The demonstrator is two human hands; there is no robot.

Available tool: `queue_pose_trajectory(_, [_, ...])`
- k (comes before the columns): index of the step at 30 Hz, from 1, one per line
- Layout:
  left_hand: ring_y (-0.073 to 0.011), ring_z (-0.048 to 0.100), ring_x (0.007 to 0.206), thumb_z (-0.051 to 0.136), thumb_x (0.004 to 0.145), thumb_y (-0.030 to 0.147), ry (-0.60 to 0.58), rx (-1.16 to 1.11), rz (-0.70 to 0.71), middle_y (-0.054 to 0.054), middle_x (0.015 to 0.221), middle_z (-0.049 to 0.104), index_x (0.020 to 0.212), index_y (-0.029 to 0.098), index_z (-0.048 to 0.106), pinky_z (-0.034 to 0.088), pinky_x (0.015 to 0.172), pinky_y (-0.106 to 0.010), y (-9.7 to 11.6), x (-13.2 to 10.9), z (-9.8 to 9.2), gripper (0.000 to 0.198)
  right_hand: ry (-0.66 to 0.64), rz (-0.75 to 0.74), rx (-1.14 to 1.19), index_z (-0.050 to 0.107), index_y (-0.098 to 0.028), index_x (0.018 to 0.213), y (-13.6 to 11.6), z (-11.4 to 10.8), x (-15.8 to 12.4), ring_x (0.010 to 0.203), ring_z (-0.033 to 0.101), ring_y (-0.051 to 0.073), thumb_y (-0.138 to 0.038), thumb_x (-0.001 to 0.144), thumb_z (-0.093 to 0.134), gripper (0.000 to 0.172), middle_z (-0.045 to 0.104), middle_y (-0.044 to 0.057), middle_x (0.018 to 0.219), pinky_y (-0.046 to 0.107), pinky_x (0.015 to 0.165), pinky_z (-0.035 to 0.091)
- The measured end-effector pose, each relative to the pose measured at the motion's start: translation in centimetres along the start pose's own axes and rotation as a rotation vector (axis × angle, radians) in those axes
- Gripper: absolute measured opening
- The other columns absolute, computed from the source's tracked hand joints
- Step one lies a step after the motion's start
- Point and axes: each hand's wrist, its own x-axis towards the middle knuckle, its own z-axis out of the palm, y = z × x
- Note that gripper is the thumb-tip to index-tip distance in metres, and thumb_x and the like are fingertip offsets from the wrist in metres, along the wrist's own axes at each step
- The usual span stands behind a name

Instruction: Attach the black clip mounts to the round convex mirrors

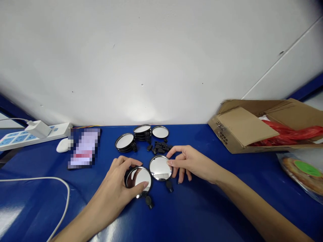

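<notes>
Left mirror (137, 174): round, thin black rim, shiny face turned up; dark brownish reflection across its left part, pale elsewhere; partly covered at its left and lower right
Left fitting (149, 201): small, black, joined at the mirror's near edge; points toward the viewer and slightly right
Right mirror (159, 168): same round shape and dark rim; face up, reflecting mostly white, with grayish lines near its lower edge; partly covered at its right
Right fitting (169, 186): black, at the near right edge; angled like the other
Placement: side by side over the blue tabletop (196, 215); right mirror slightly farther from the viewer; rims touching or nearly so
</notes>
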Motion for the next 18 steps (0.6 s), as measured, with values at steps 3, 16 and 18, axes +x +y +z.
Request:
queue_pose_trajectory(3, [-0.0307,0.063,0.097,0.086,0.093,0.046,-0.006,0.001,-0.021,-0.007,0.118,0.067,0.126,0.032,0.079,0.053,0.087,-0.045,0.10,-0.06,-0.08,0.037,-0.002,0.001,-0.027,0.066,-0.018,0.113,0.16,-0.01,-0.01,0.057,0.079,0.020,-0.050,0.102,0.077,0.035,0.086,0.008,0.082,0.023,0.043,0.044])
queue_pose_trajectory(16, [-0.0267,0.063,0.089,0.083,0.095,0.045,0.024,0.011,-0.032,-0.005,0.113,0.066,0.124,0.029,0.076,0.050,0.076,-0.038,0.25,-0.03,-0.14,0.034,0.633,-0.511,-0.690,0.078,-0.028,0.136,0.28,0.90,0.06,0.130,0.065,0.034,-0.041,0.114,0.056,0.033,0.074,0.012,0.142,0.055,0.112,0.051])
queue_pose_trajectory(18, [-0.0276,0.064,0.092,0.084,0.094,0.044,0.039,0.024,-0.036,-0.004,0.112,0.066,0.123,0.029,0.077,0.051,0.079,-0.039,0.07,0.01,-0.02,0.033,0.570,-0.538,-0.777,0.075,-0.029,0.146,0.64,0.92,0.35,0.141,0.058,0.036,-0.044,0.118,0.052,0.039,0.068,0.012,0.156,0.062,0.118,0.046])
